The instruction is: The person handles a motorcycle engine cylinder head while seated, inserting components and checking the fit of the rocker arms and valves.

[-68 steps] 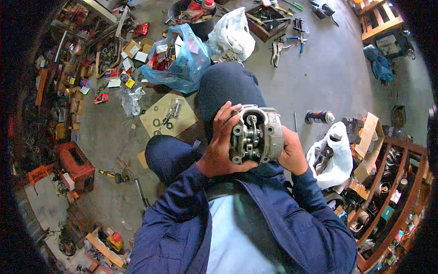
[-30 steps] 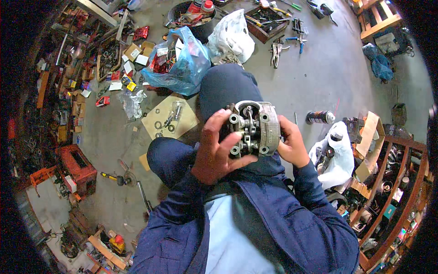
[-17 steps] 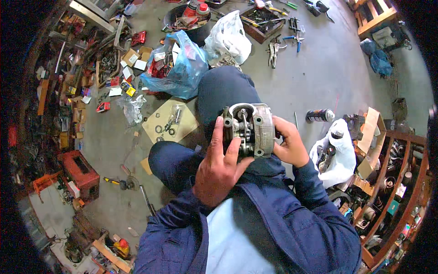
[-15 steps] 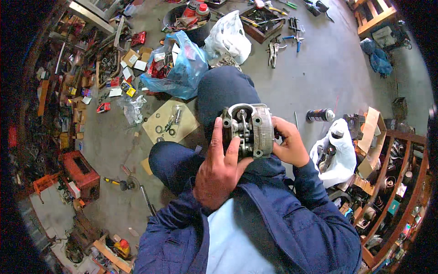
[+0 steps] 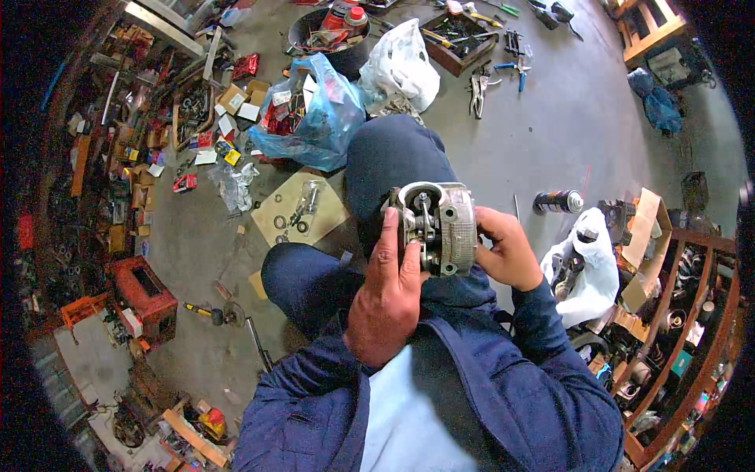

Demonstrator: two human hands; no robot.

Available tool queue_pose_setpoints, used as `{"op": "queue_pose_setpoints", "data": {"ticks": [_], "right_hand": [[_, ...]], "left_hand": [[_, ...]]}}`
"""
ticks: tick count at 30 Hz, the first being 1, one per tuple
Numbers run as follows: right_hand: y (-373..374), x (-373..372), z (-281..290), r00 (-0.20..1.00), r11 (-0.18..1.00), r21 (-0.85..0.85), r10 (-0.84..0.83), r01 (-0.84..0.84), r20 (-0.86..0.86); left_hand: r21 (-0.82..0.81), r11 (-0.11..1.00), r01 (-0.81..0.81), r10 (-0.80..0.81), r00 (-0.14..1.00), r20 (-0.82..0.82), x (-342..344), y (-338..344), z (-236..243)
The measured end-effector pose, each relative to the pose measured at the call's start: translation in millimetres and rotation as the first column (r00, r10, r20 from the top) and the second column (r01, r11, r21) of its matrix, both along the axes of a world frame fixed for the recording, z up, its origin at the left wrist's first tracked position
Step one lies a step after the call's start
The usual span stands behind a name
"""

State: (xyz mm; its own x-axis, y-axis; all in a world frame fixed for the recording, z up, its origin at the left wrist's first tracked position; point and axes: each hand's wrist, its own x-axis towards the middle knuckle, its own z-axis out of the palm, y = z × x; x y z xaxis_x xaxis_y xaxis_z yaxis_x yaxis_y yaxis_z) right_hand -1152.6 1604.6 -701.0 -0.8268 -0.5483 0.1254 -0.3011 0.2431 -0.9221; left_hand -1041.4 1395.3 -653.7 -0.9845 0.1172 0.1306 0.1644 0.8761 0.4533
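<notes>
Both hands are clamped on the metal engine part (image 5: 437,228), held above the knees: left hand (image 5: 387,303) from the near-left, right hand (image 5: 507,250) on the right. Step in hand appears to be inspection; turning it calls for a firm two-handed grip.

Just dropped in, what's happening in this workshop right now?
A person sitting on the concrete floor holds a grey metal engine part up over their lap. The left hand grips its near side, fingers over the face, while the right hand steadies the far edge. A piece of cardboard with washers lies beside the knee.
</notes>
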Motion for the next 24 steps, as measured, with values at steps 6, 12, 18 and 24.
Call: {"op": "queue_pose_setpoints", "data": {"ticks": [6,12,18,24], "right_hand": [[3,-3,-2,0.999,1.000,0.006,-0.009,0.010,-0.032],[-1,-3,-6,0.999,1.000,0.013,-0.012,0.012,-0.044],[-4,0,-11,0.997,0.997,-0.021,-0.069,0.068,-0.019],[1,0,-13,0.999,0.999,-0.049,-0.018,0.019,0.027]], "left_hand": [[0.086,0.996,0.007,-0.007,1.000,0.001,-3,0,0],[0.304,0.953,0.013,0.021,0.994,-0.107,-6,-6,-10],[0.251,0.968,-0.003,0.031,0.994,-0.106,-7,-7,-5],[0.211,0.978,-0.011,0.033,0.994,-0.102,-9,-6,-2]]}}
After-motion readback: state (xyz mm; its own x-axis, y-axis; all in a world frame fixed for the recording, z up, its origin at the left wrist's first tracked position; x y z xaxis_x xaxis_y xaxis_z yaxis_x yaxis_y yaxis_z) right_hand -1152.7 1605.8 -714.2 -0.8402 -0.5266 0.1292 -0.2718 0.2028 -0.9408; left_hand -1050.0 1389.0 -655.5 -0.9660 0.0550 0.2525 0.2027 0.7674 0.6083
